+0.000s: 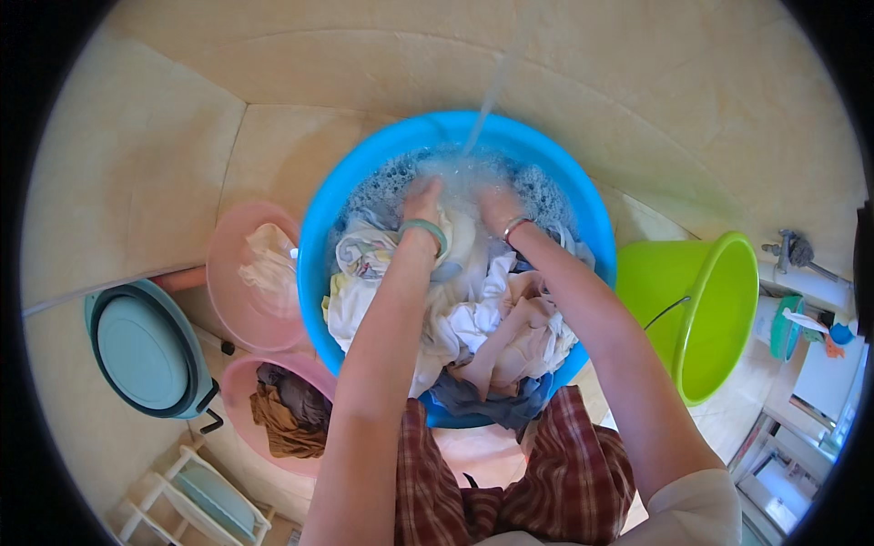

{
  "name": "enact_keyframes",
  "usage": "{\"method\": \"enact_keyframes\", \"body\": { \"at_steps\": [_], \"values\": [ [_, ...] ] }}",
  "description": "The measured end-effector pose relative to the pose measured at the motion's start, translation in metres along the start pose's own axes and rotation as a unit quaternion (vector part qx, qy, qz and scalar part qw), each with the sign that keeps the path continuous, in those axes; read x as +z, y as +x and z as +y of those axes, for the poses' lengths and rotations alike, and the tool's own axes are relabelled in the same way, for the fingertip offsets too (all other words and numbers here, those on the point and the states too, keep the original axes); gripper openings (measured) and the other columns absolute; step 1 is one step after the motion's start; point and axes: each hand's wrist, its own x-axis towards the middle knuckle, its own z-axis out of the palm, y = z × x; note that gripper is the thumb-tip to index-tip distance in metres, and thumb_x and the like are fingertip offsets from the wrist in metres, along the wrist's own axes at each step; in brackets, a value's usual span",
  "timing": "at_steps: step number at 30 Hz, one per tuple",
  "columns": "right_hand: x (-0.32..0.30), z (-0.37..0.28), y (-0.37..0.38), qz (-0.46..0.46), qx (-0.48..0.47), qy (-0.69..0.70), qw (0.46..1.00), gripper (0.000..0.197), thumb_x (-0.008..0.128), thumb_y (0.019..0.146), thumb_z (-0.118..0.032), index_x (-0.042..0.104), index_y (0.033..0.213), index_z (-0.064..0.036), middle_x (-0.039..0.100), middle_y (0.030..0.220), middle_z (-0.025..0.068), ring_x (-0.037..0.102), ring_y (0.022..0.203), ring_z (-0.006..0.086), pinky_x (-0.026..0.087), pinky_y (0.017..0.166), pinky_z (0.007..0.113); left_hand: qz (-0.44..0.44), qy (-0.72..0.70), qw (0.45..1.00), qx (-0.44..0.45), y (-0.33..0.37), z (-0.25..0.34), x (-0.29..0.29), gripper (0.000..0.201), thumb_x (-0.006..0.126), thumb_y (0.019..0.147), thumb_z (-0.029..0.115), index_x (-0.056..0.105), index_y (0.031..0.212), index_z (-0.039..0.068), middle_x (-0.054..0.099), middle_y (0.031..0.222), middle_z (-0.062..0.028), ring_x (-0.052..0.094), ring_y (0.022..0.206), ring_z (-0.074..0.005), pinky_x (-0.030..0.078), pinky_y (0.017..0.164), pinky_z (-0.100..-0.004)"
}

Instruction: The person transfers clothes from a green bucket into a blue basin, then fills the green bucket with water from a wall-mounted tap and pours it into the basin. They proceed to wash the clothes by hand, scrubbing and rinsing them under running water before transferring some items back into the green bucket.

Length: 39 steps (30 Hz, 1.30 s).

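Wet clothes [360, 305] fill the blue tub [312, 255] in the middle of the frame, mostly white, with a crumpled beige piece [514, 337] toward the lower right of the heap and a dark grey-blue one [492, 402] at the tub's near edge. Water [492, 96] pours from the top into grey suds [369, 193]. My left hand [421, 198] and right hand [498, 207] are at the far edge of the heap; foam and blur hide the fingers, so I cannot tell how far they are open or whether they grip cloth. My forearms cover parts of the heap. At left sit two pink basins [229, 309], with pale cloth in the upper and brown and dark clothes [287, 423] in the lower. A lime-green bucket [733, 309] is at right. Markings on the small things at far right are too small to read.
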Motion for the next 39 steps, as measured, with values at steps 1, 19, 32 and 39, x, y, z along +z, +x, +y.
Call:
{"method": "enact_keyframes", "body": {
  "at_steps": [1,19,32,39],
  "values": [
    [-0.002,-0.011,-0.012,0.140,-0.043,0.081,0.986,0.036,0.056,0.077,-0.004,0.062,0.112,-0.0128,0.056,0.115,0.0178,0.056,0.100,0.0368,0.047,0.086,0.040,0.021,0.003,1.000,-0.004,-0.004,0.004,0.000,0.036,0.061,0.089,0.025,0.057,0.118,0.004,0.064,0.104,-0.0092,0.062,0.090,-0.0207,0.050,0.079,-0.0322],
    [-0.062,-0.153,-0.095,0.340,-0.193,0.077,0.917,0.017,0.072,0.068,-0.028,0.060,0.077,-0.0190,0.052,0.093,0.0032,0.058,0.071,0.0199,0.049,0.047,0.030,-0.364,-0.308,0.863,-0.166,-0.062,0.034,-0.026,0.039,0.046,0.096,0.040,0.056,0.115,0.008,0.061,0.102,-0.0070,0.060,0.091,-0.0167,0.050,0.077,-0.0329],
    [-0.050,-0.028,-0.014,0.322,-0.009,0.095,0.942,0.015,0.057,0.083,-0.028,0.063,0.088,-0.0157,0.060,0.089,0.0104,0.061,0.073,0.0325,0.051,0.059,0.045,-0.056,-0.195,0.979,-0.037,-0.075,0.029,-0.008,0.030,0.057,0.089,0.026,0.058,0.112,0.008,0.062,0.110,-0.0065,0.061,0.097,-0.0212,0.049,0.087,-0.0349],
    [-0.027,-0.005,-0.059,0.179,-0.153,-0.020,0.972,0.045,0.061,0.082,-0.016,0.052,0.125,-0.0249,0.046,0.125,0.0096,0.049,0.103,0.0359,0.050,0.081,0.043,0.014,-0.080,0.995,0.053,-0.017,0.017,-0.031,0.052,0.060,0.088,0.011,0.042,0.137,0.008,0.052,0.129,-0.0086,0.053,0.109,-0.0180,0.044,0.090,-0.0286]
  ]
}}
